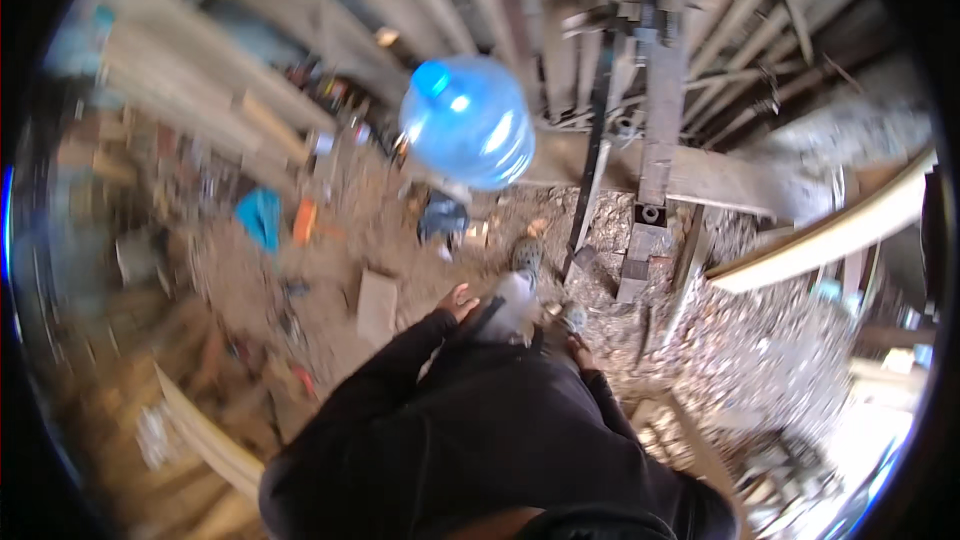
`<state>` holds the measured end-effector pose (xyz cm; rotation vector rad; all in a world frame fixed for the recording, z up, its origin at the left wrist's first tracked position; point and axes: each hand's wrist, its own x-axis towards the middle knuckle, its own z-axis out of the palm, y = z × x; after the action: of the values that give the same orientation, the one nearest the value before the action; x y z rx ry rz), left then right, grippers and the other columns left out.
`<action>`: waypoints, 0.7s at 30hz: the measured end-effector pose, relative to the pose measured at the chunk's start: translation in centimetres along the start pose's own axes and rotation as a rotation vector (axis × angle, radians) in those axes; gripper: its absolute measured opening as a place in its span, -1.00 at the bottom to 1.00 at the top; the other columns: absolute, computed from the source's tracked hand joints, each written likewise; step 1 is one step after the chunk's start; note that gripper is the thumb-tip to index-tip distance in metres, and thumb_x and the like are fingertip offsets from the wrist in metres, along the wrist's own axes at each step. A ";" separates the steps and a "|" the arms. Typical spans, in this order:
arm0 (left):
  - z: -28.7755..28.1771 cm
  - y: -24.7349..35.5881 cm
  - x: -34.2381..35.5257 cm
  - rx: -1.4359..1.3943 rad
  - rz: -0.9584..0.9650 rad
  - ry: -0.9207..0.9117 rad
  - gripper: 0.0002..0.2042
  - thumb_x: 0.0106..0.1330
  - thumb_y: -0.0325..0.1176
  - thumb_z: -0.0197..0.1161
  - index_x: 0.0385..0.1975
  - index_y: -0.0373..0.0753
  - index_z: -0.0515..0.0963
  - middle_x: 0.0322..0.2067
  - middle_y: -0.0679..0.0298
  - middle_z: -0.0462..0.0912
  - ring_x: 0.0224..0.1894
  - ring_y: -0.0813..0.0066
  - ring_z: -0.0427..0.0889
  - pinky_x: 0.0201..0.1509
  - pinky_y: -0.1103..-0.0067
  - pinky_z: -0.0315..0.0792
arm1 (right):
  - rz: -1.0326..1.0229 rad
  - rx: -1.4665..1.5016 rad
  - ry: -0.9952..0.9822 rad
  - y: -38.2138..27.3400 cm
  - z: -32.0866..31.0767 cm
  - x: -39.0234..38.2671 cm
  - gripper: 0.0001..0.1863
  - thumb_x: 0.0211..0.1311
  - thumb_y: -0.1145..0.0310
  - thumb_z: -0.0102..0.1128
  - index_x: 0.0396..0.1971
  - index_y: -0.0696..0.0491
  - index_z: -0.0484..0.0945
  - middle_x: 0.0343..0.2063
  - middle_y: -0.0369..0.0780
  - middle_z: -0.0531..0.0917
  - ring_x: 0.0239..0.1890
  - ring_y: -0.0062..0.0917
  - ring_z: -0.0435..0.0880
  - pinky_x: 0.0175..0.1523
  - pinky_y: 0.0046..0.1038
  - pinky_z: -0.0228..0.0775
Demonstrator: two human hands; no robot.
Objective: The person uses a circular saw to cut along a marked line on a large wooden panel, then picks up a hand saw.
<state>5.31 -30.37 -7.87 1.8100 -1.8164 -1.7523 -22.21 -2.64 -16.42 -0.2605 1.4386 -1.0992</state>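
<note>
My left hand (pixel 460 302) hangs beside my left leg, empty, with its fingers a little apart. Close to my right thigh is my right hand (pixel 579 350), partly hidden by my dark sleeve and blurred, so its fingers cannot be made out. Neither hand visibly holds anything. Ahead of me stands a large clear blue water jug (pixel 475 135) with a blue cap. Between the jug and my feet lies a dark bag-like object (pixel 442 217). My patterned shoe (pixel 527 256) is on the dirt floor.
A long metal beam (pixel 660 110) and a thin dark bar (pixel 592 160) run away from me at the right. A pale plank (pixel 830 233) juts in farther right. Left on the ground are a teal cloth (pixel 259 218), an orange block (pixel 305 221) and a flat tan board (pixel 377 305).
</note>
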 end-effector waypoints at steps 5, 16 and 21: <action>6.0 -0.4 -8.8 -0.534 -0.191 -0.254 -0.52 0.34 -0.11 0.10 0.16 -0.24 0.30 -0.03 0.15 0.53 0.08 0.34 0.45 0.09 0.42 0.37 | 0.070 -0.471 -0.296 -10.4 -3.8 -8.7 -0.35 0.30 -0.11 -0.07 0.14 0.15 0.38 0.09 -0.06 0.46 0.22 -0.29 0.35 0.25 -0.42 0.17; 7.6 -0.9 -32.8 -0.544 -0.225 0.052 0.02 0.11 0.36 0.08 0.35 -0.35 -0.07 0.35 -0.10 -0.06 0.42 0.06 -0.12 0.42 0.39 -0.14 | 0.187 -0.878 -0.481 -16.6 -2.5 -7.8 -0.36 0.30 -0.12 -0.07 0.10 0.15 0.41 0.07 -0.06 0.48 0.18 -0.33 0.38 0.22 -0.44 0.19; 10.1 -8.0 -41.9 -1.156 -0.467 0.286 -0.10 0.14 0.28 0.14 0.36 -0.18 0.04 0.31 0.17 0.17 0.32 0.26 0.16 0.31 0.41 0.14 | 0.169 -0.979 -0.593 -17.4 5.4 -7.8 -0.36 0.30 -0.12 -0.07 0.09 0.15 0.43 0.06 -0.06 0.48 0.17 -0.35 0.39 0.21 -0.44 0.20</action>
<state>17.21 7.99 9.72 1.7678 -0.0955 -1.8580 -23.44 -8.54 2.47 -1.0372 1.3063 -0.0676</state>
